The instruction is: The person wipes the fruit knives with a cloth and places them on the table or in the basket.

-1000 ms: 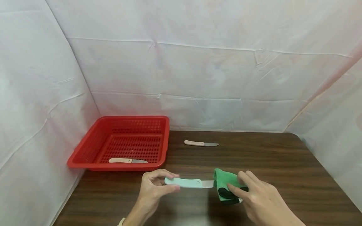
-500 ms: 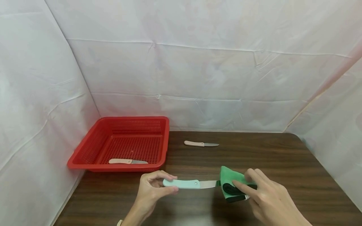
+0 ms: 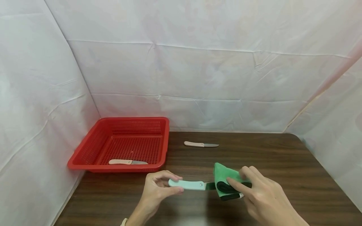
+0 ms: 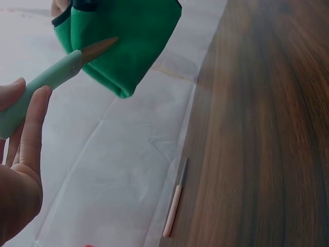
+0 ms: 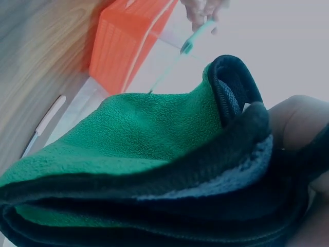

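My left hand (image 3: 155,190) pinches the end of a pale mint handle of a small knife (image 3: 190,185), its blade pointing right toward the cloth. A folded green cloth (image 3: 222,174) with black edging is gripped between the thumb and fingers of my right hand (image 3: 264,192). In the head view the cloth covers the front of the blade, and the bare part near the handle looks green. From the left wrist, the knife's blade (image 4: 100,50) shows against the face of the cloth (image 4: 133,36). In the right wrist view the cloth (image 5: 139,128) hides the blade's tip.
A red perforated basket (image 3: 113,168) stands at the left, holding a knife with a pale pink handle (image 3: 121,162). Another pink-handled knife (image 3: 194,144) lies toward the back of the dark wooden table (image 3: 268,150). White sheeting (image 3: 198,75) encloses the back and sides.
The cloth first shifts right toward the blade's tip, then back left toward the handle. The mint knife moves slightly left and then right. Both hands keep their holds.
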A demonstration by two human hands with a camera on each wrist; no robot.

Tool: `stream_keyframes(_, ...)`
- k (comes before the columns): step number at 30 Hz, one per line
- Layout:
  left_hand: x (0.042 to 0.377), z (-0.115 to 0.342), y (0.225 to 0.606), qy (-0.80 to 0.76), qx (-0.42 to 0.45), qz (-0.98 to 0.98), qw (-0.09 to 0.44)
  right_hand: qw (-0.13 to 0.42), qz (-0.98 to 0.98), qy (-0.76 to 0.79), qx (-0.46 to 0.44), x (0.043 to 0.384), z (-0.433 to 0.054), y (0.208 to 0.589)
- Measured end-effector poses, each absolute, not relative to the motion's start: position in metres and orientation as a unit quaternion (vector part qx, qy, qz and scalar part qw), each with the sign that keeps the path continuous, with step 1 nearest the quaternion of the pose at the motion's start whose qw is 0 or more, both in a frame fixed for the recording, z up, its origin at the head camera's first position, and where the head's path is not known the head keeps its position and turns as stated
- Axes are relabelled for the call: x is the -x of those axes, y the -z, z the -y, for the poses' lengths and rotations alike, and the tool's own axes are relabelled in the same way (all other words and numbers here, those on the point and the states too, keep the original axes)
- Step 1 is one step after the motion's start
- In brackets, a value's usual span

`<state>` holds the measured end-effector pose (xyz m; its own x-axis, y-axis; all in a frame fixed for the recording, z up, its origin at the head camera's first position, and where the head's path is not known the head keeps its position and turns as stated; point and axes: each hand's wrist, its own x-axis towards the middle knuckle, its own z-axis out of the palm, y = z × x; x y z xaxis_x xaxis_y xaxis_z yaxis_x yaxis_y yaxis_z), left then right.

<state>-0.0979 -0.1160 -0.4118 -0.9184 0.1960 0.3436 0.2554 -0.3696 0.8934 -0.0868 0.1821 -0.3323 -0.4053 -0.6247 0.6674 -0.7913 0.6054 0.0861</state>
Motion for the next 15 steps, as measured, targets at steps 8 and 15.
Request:
stream_keyframes(8, 0.098, 0.109, 0.411, 0.811, 0.207, 0.547, 0.014, 0.341, 0.805, -0.123, -0.470, 0.090, -0.168, 0.339)
stream_keyframes(15, 0.097, 0.109, 0.410, 0.816, 0.206, 0.540, 0.029, 0.324, 0.812, -0.113, -0.472, 0.090, -0.166, 0.344)
